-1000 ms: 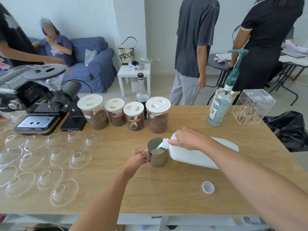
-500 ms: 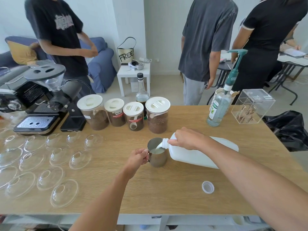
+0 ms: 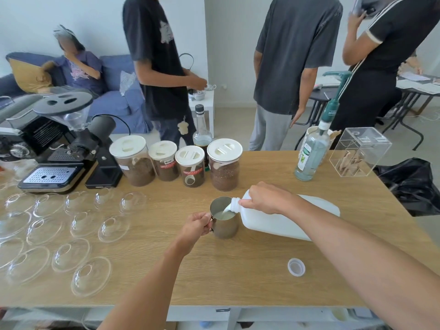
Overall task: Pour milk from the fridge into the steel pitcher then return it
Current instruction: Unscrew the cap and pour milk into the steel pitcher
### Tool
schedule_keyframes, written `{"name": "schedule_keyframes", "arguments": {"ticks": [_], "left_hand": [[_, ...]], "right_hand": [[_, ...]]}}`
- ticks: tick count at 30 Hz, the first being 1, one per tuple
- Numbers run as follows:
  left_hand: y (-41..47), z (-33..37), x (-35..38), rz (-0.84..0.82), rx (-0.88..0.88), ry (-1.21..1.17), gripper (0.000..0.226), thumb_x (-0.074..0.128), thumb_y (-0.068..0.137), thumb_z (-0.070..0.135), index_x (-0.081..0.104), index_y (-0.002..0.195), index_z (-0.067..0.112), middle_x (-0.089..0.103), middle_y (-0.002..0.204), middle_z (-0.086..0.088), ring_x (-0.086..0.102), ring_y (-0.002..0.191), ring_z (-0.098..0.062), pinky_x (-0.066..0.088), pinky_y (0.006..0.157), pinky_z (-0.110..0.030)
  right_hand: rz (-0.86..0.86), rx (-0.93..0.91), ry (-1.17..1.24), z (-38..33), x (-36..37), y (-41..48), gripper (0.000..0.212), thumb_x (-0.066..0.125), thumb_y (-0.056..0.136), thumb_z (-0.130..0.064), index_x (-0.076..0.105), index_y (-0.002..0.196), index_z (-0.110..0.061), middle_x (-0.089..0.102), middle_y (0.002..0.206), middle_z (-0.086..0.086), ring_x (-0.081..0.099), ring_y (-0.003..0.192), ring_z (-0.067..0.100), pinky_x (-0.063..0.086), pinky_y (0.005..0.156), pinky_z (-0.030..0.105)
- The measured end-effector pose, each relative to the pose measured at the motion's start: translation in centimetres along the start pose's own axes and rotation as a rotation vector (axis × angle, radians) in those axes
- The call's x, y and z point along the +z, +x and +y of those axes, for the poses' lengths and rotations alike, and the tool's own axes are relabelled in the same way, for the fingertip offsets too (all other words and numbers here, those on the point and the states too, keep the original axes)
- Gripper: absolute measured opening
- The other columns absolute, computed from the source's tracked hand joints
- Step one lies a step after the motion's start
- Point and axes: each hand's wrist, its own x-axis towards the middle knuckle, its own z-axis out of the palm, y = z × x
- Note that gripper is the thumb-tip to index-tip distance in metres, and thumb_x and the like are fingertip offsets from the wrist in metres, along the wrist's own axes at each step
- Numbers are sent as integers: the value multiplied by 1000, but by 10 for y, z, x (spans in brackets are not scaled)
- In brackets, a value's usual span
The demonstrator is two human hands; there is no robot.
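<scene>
— Two hands at work here; what can't be made out?

— Much of the milk jug lies behind the right hand and forearm, and its far end is partly hidden. The pitcher's handle is buried inside the left hand. The fridge is nowhere in frame. Labels on the four lidded jars at the far side are mostly too small to read.

— And the pitcher itself?

— The steel pitcher stands upright near the middle of the wooden surface, dull grey metal, open-topped, pale milk pooled inside. The white, translucent jug is tipped almost flat, its uncapped neck over the pitcher's right rim, a thin white stream running in.

— The grips?

— Left hand curled tight round the handle; right hand wrapped closed over the jug's shoulder beside the neck.

— Anything else close by?

— A white cap lies alone on the near right; clear glass lids spread across the left.
</scene>
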Motion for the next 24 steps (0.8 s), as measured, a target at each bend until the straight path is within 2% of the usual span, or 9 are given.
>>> {"name": "schedule_keyframes", "arguments": {"ticks": [13,24], "left_hand": [[-1,2,0,0,9,-1,47,38,107,11,45,60,13,40,47,13,33,49,-6,28,56,-21],[1,-2,-2,-5,17,-19,47,38,106,10,45,60,14,37,49,10,26,54,-12,25,57,-25]], "right_hand": [[-11,2,1,-2,-1,0,48,43,96,-49,43,67,-11,43,66,3,37,54,22,27,52,32],[4,-13,-10,-1,-1,-1,48,43,95,-50,45,67,-10,46,68,3,39,56,21,28,54,33]]}}
